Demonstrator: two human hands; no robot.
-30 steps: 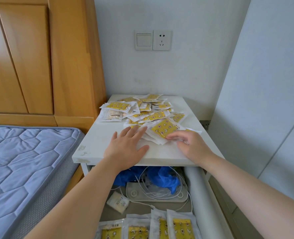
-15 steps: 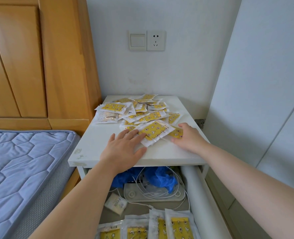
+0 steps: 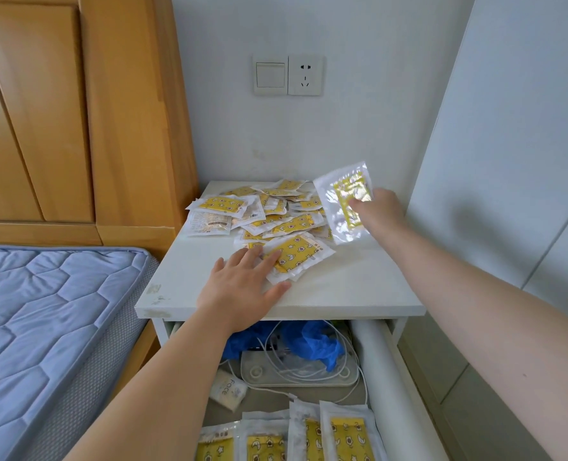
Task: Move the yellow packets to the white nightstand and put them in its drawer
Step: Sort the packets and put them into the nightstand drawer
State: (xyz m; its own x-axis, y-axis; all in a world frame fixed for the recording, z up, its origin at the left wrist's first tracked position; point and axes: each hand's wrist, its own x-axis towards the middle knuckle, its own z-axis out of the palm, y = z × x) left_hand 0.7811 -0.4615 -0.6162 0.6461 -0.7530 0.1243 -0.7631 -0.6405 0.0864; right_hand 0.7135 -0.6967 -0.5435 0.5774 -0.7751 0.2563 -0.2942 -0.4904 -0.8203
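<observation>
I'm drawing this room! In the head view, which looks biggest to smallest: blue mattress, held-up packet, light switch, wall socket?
1. blue mattress
2. held-up packet (nearness to the camera enlarges it)
3. light switch and wall socket look alike; a tie

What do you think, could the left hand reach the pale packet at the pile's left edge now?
Probably yes. The left hand rests flat on a nearer packet, holding nothing, and the pale packet lies mostly uncovered with bare nightstand top between.
</observation>
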